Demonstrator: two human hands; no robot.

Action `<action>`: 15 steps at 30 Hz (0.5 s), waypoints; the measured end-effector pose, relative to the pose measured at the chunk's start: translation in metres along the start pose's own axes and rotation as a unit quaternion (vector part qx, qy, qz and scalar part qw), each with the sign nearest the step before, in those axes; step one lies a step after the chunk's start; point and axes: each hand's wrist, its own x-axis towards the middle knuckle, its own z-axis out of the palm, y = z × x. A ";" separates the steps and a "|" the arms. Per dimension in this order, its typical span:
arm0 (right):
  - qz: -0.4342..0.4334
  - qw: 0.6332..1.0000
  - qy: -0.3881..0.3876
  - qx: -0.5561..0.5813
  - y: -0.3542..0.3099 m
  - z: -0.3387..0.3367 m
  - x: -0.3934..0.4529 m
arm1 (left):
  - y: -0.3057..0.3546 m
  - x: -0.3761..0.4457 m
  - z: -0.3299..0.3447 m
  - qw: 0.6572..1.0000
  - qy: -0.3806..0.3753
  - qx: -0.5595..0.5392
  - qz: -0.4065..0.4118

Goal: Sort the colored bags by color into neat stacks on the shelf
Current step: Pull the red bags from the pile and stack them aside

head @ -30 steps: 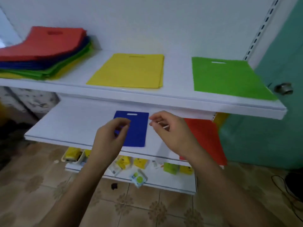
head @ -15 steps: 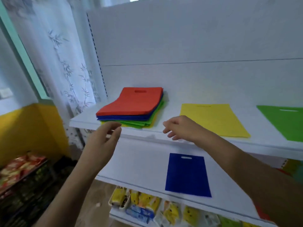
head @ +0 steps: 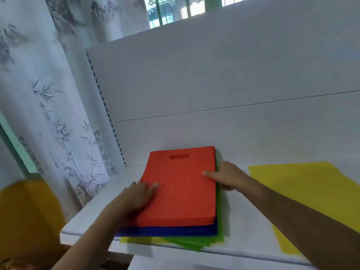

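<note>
White shelving [head: 93,217] against a plain back panel, bamboo-print curtain [head: 48,114] at far left. Left hand [head: 143,193] laid on the left edge of the red bags [head: 181,190], fingers fairly straight, pressing more than gripping. Red on top of the mixed pile; blue bags [head: 175,230], green bags [head: 196,242] and a yellow edge fanned out beneath, overhanging the shelf front. Right hand [head: 227,177] pinching the red bags' right edge, thumb on top. Yellow bag [head: 303,193] flat, well apart to the right. Likely risks: dragging blue layers along, or tipping the loose pile off.
</note>
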 end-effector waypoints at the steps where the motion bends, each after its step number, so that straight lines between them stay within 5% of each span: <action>1: -0.006 1.000 -0.008 0.008 0.004 -0.001 0.006 | 0.000 0.009 0.007 1.000 -0.014 0.018 0.000; 6: -0.025 0.999 0.023 0.040 0.008 -0.014 0.007 | 0.023 0.011 0.022 0.995 -0.024 0.079 0.060; 11: -0.123 0.943 0.160 -0.265 0.003 -0.031 -0.005 | 0.041 -0.004 0.015 0.994 -0.009 -0.004 0.112; 15: -0.145 0.907 0.214 -0.332 0.002 -0.036 -0.014 | 0.028 -0.010 0.003 0.981 -0.008 -0.115 0.153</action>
